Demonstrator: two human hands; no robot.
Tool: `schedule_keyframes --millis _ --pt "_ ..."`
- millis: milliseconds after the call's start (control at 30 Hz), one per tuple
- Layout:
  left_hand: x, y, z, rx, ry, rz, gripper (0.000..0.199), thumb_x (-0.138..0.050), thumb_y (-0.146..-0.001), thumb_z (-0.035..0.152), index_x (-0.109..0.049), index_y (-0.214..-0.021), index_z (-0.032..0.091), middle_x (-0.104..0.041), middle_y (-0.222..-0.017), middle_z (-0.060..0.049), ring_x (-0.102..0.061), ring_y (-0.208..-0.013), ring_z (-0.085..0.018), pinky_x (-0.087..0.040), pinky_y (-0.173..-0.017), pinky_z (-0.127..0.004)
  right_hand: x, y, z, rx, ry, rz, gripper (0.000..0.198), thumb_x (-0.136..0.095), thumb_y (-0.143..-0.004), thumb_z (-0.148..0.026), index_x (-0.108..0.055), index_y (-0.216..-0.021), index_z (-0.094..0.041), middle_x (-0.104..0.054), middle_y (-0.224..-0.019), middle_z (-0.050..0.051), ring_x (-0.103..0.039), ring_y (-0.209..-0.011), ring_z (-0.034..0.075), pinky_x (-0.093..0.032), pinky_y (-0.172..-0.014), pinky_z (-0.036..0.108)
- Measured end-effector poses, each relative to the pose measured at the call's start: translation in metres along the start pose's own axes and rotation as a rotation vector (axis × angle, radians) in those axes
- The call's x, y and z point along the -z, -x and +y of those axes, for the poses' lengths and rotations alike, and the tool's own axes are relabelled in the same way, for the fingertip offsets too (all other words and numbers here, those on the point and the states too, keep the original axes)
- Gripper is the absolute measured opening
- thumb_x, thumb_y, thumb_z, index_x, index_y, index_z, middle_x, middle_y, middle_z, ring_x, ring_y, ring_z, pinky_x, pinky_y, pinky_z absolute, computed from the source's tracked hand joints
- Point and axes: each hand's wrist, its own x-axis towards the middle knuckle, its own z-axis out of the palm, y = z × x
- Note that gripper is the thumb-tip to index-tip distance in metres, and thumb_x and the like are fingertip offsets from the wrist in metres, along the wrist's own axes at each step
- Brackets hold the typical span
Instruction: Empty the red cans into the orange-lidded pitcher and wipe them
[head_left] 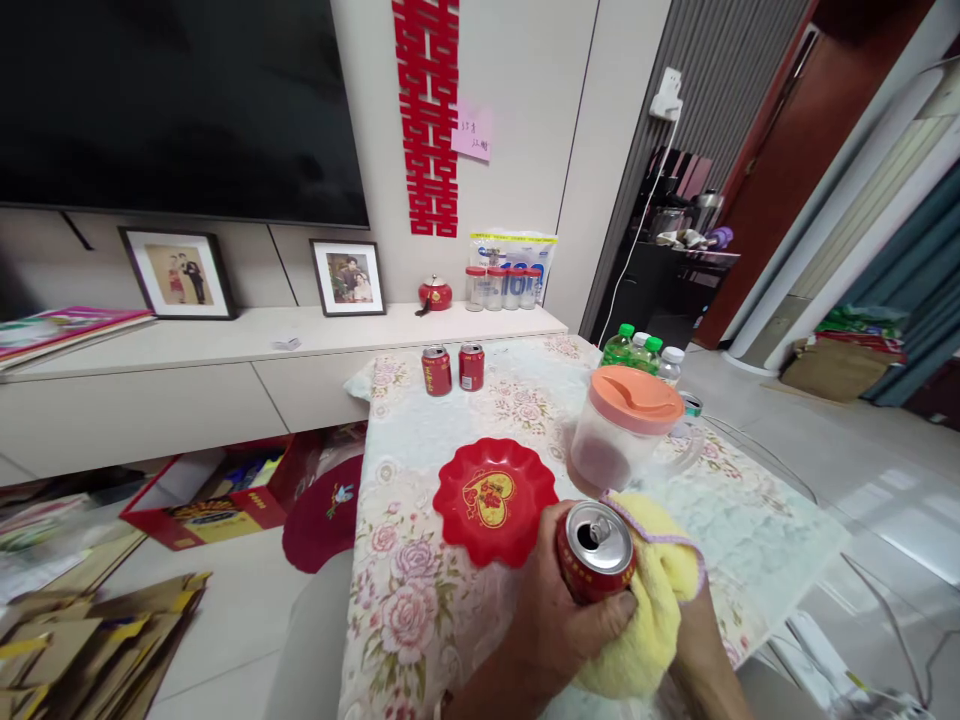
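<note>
Left hand (559, 615): curled round red metal can (589, 565)
Right hand (696, 632): under fluffy yellow cloth (649, 620); grip hidden, can't tell
Red scalloped plate (529, 490): ahead, left of hands

Through my remote feed I see a home, a living room by the look: a wide flat black television (172, 100) on the pale wall (517, 60), two black-framed rectangular photographs (349, 278) (two people in each) on a long white cabinet (307, 385), a tall red cut-out strip (429, 120) of double-happiness characters, and a pale, rose-printed desk cover (409, 600).
</note>
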Motion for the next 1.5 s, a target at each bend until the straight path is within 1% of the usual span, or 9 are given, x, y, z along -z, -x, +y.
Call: schedule_keyframes --millis 200,367,500,667,900,1033,1133,1267,1500 --pt "0.004 -0.002 -0.003 -0.061 -0.058 0.139 0.069 -0.09 -0.066 0.031 -0.057 -0.126 0.021 -0.076 -0.116 -0.008 -0.074 -0.108 -0.029 -0.059 -0.101 -0.043 0.002 0.011 0.024 -0.076 0.123 -0.033 0.03 -0.084 -0.074 -0.044 -0.082 -0.095 -0.023 -0.084 -0.093 0.009 -0.078 -0.078 0.029 -0.066 -0.07 0.037" --pt "0.005 -0.005 -0.009 -0.131 -0.073 0.263 0.073 -0.091 -0.066 0.034 -0.054 -0.129 0.021 -0.077 -0.12 -0.011 -0.076 -0.111 -0.031 -0.061 -0.102 -0.045 -0.007 0.013 0.041 0.131 0.712 -0.017 0.038 -0.061 -0.087 -0.033 -0.08 -0.118 -0.022 -0.075 -0.116 0.017 -0.071 -0.104 0.039 -0.061 -0.085 0.054" --pt "0.003 -0.004 -0.018 -0.191 0.013 0.24 0.074 -0.09 -0.067 0.034 -0.055 -0.131 0.021 -0.078 -0.119 -0.01 -0.076 -0.11 -0.031 -0.062 -0.1 -0.043 -0.023 0.01 0.045 0.138 1.072 -0.062 0.043 -0.049 -0.096 -0.025 -0.075 -0.131 -0.024 -0.067 -0.136 0.022 -0.062 -0.116 0.047 -0.055 -0.084 0.064" --pt "0.002 -0.002 -0.019 -0.099 -0.016 0.109 0.071 -0.088 -0.066 0.033 -0.058 -0.129 0.02 -0.077 -0.119 -0.011 -0.074 -0.111 -0.032 -0.059 -0.103 -0.044 -0.016 -0.001 0.053 0.0 0.784 -0.237 0.049 -0.057 -0.093 -0.038 -0.071 -0.139 -0.027 -0.075 -0.121 0.018 -0.067 -0.109 0.043 -0.056 -0.09 0.062" --pt "0.003 -0.005 -0.014 0.107 -0.119 0.14 0.071 -0.085 -0.065 0.033 -0.058 -0.129 0.02 -0.075 -0.126 -0.012 -0.072 -0.12 -0.035 -0.057 -0.109 -0.048 0.032 -0.007 0.039 -0.215 0.104 -0.526 0.077 -0.074 -0.087 -0.041 -0.054 -0.161 -0.028 -0.05 -0.172 0.011 -0.047 -0.157 0.033 -0.034 -0.131 0.054" --pt "0.005 -0.006 -0.028 0.103 -0.175 0.168 0.078 -0.087 -0.066 0.04 -0.056 -0.134 0.02 -0.075 -0.13 -0.014 -0.072 -0.121 -0.036 -0.057 -0.11 -0.05 0.045 -0.005 0.024 -0.164 0.09 -0.337 0.062 -0.07 -0.097 -0.055 -0.064 -0.152 -0.029 -0.055 -0.168 0.013 -0.045 -0.159 0.035 -0.029 -0.133 0.059" --pt "0.007 -0.004 -0.037 0.074 -0.226 0.174 0.084 -0.091 -0.065 0.039 -0.054 -0.139 0.02 -0.074 -0.133 -0.016 -0.072 -0.125 -0.039 -0.057 -0.112 -0.054 0.041 0.004 0.011 -0.091 0.022 -0.286 0.075 -0.071 -0.096 -0.06 -0.051 -0.163 -0.033 -0.057 -0.166 0.012 -0.047 -0.158 0.035 -0.035 -0.13 0.058" --pt "0.011 0.001 -0.043 0.003 -0.291 0.117 0.091 -0.093 -0.067 0.041 -0.05 -0.145 0.019 -0.07 -0.141 -0.019 -0.07 -0.13 -0.041 -0.057 -0.113 -0.056 0.021 0.018 -0.009 -0.093 0.089 -0.346 0.101 -0.082 -0.088 -0.05 -0.032 -0.173 -0.03 -0.051 -0.171 0.013 -0.045 -0.159 0.037 -0.042 -0.127 0.054" --pt "0.006 0.013 -0.063 -0.099 -0.497 0.186 0.073 -0.075 -0.087 0.042 -0.049 -0.152 0.02 -0.068 -0.145 -0.02 -0.069 -0.132 -0.039 -0.058 -0.111 -0.055 -0.005 0.026 -0.011 -0.079 0.352 -0.188 0.108 -0.081 -0.078 -0.031 -0.032 -0.173 -0.024 -0.05 -0.171 0.014 -0.047 -0.157 0.038 -0.043 -0.127 0.058"
